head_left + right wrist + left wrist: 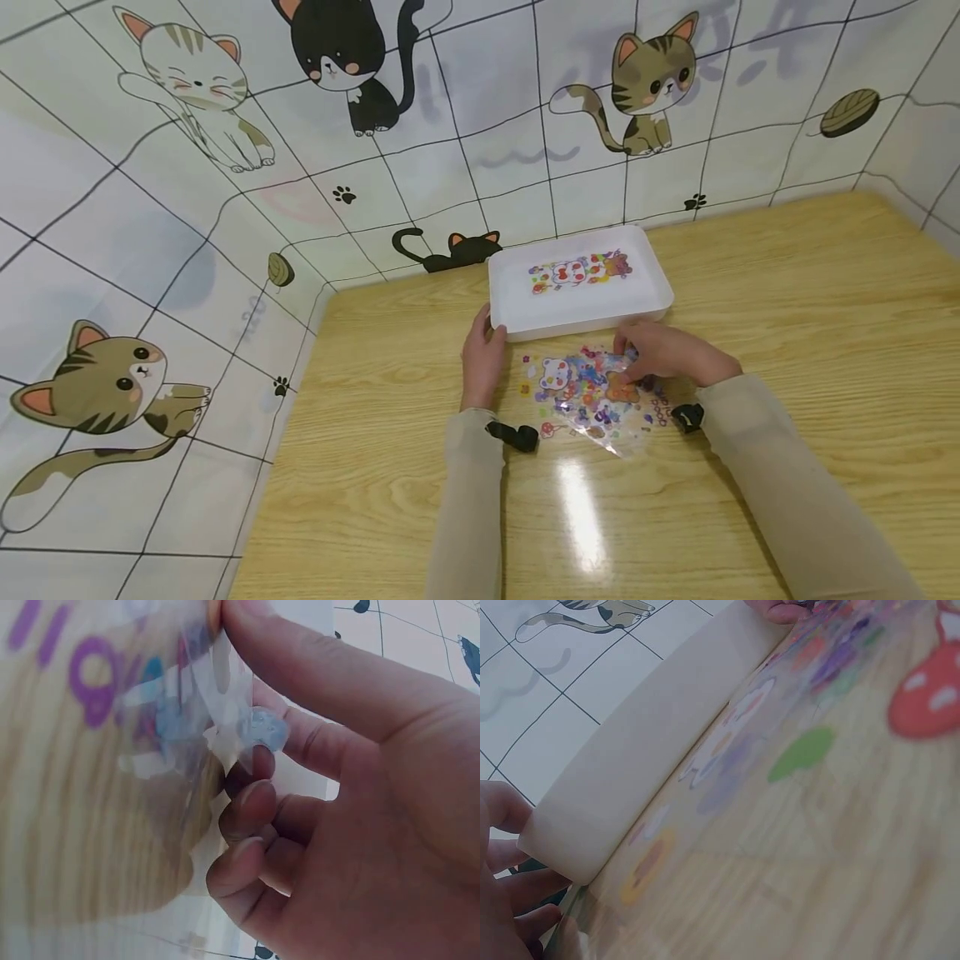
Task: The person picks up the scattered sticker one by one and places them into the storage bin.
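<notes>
A white rectangular tray [577,312] with a cartoon picture [581,272] on its inner face lies against the back wall. My left hand [482,358] holds its near left corner, fingers round the side and thumb at the front. In front of the tray a clear plastic bag [555,408] lies on the table, printed with cartoon figures and full of small colourful pieces. With thumb and fingers my right hand [663,352] pinches the bag's right part. A small clear bluish piece [264,729] shows by its fingers in the right wrist view; whether inside the bag, I cannot tell.
The wood-grain table [360,467] meets tiled-pattern walls [480,167] with cartoon cats at the back and left. Dark straps [517,437] with small devices sit on both wrists. A bright light reflection [581,517] shows on the table in front of the bag.
</notes>
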`<state>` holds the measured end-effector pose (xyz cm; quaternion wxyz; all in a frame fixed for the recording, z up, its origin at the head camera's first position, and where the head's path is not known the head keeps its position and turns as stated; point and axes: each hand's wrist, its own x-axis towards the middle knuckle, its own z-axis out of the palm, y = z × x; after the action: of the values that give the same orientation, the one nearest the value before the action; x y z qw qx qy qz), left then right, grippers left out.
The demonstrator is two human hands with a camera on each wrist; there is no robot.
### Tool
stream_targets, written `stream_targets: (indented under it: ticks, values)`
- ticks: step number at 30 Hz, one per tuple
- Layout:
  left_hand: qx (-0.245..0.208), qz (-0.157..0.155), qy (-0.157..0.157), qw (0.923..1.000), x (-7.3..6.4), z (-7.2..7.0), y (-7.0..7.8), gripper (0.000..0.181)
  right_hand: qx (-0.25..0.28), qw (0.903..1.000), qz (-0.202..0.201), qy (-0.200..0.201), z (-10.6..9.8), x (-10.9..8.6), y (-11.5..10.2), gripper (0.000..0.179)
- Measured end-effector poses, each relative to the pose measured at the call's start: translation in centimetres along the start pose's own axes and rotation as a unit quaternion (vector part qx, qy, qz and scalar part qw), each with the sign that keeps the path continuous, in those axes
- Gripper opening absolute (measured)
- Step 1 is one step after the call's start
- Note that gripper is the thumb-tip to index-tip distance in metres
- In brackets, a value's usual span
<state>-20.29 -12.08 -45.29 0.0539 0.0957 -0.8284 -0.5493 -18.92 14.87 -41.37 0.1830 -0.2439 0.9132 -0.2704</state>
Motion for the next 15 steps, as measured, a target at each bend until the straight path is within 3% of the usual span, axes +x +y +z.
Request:
stream_targets:
  ticks: [6, 15]
  values:
    - [-0.003, 0.006, -0.004, 1.0000, -0.11, -0.15, -0.01, 0.050, -0.001, 1.0000, 0.004, -0.007, -0.07, 0.08, 0.02, 0.024]
    - [-0.009, 0.009, -0.004, 0.9999, -0.07, -0.22, 0.16, 0.049, 0.040, 0.9991, 0.004, -0.011, -0.59, -0.06, 0.17, 0.022]
